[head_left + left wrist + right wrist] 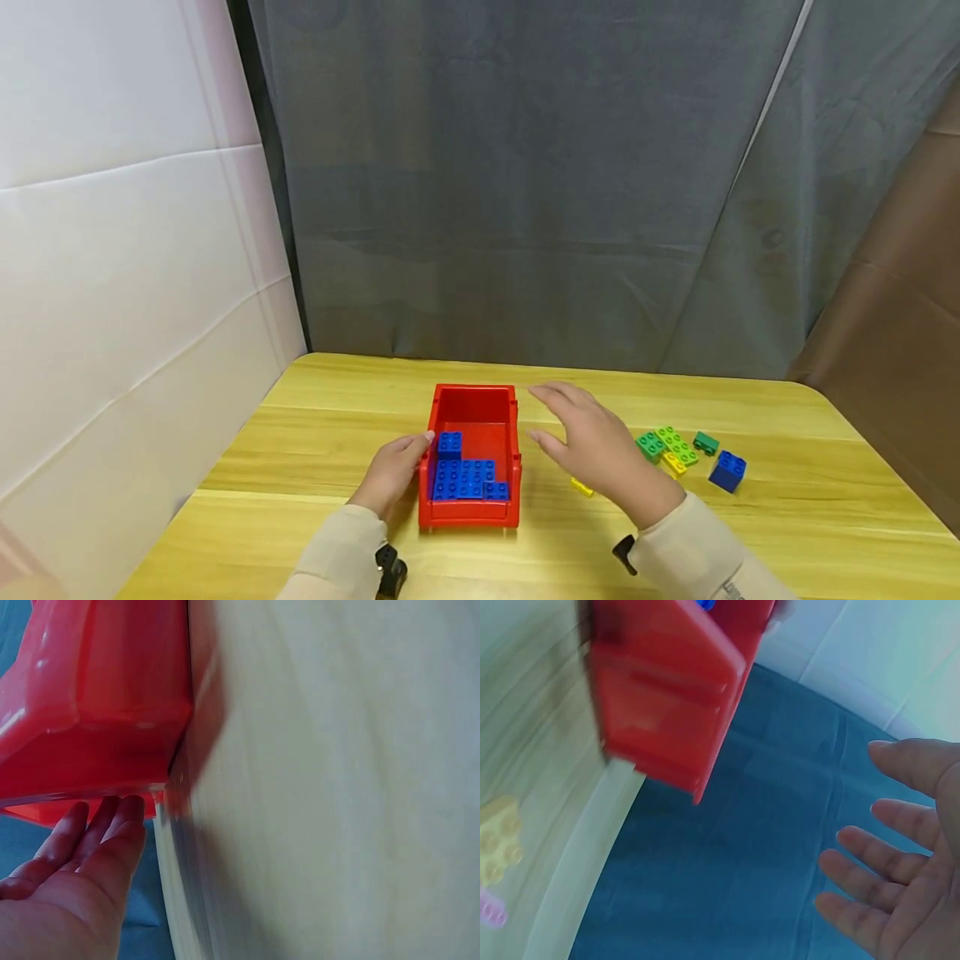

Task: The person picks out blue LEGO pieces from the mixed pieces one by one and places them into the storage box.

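A red open-topped plastic bin [469, 514] stands on the table, with several blue toy building bricks [465, 477] packed in its near half, studs up. My left hand [393, 471] holds the bin's left side, its thumb tip on the rim. In the left wrist view, the fingers [112, 844] reach up against the red outer wall. Just right of the bin, my right hand [592, 446] hovers with fingers spread and nothing in it. The right wrist view shows its palm [922, 900] facing the bin, apart from it.
Right of my right hand lie a green brick [650, 447], a lime brick [677, 446], a yellow brick [674, 464], a dark green brick [706, 442] and a blue brick [727, 472]. Another yellow brick [582, 487] is partly hidden under the right hand. A grey curtain [480, 208] hangs behind the table.
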The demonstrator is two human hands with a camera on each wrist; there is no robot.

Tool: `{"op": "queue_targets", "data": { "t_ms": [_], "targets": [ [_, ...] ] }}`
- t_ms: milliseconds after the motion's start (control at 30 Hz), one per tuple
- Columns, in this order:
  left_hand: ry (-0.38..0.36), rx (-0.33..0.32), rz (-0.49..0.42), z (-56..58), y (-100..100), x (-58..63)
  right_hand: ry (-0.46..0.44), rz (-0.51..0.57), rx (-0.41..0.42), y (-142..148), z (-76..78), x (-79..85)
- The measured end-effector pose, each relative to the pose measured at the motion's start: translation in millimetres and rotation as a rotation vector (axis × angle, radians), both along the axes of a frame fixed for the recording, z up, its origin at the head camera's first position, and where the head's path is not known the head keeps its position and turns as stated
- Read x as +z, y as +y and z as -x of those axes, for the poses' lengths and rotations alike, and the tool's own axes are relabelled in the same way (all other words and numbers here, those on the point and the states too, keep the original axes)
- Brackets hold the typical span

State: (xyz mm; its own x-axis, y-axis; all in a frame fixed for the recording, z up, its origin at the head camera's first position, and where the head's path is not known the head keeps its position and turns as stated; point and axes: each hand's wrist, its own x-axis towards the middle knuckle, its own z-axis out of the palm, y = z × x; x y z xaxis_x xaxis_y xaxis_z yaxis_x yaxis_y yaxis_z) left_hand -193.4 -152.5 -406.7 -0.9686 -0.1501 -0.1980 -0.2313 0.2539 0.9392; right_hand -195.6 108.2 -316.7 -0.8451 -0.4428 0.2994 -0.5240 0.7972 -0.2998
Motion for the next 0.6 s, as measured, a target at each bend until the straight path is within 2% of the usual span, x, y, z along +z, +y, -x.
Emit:
{"op": "queue_targets", "data": {
  "t_ms": [433,600],
  "targets": [
    [-0.003,0.004,-0.006,0.1,-1,-1.2,0.123,0.028,-0.032,54,-6.0,-16.5],
    [-0.001,0.005,-0.009,-0.3,0,-0.5,0.114,0.021,-0.087,76,-8.1,-20.8]
  ]
}}
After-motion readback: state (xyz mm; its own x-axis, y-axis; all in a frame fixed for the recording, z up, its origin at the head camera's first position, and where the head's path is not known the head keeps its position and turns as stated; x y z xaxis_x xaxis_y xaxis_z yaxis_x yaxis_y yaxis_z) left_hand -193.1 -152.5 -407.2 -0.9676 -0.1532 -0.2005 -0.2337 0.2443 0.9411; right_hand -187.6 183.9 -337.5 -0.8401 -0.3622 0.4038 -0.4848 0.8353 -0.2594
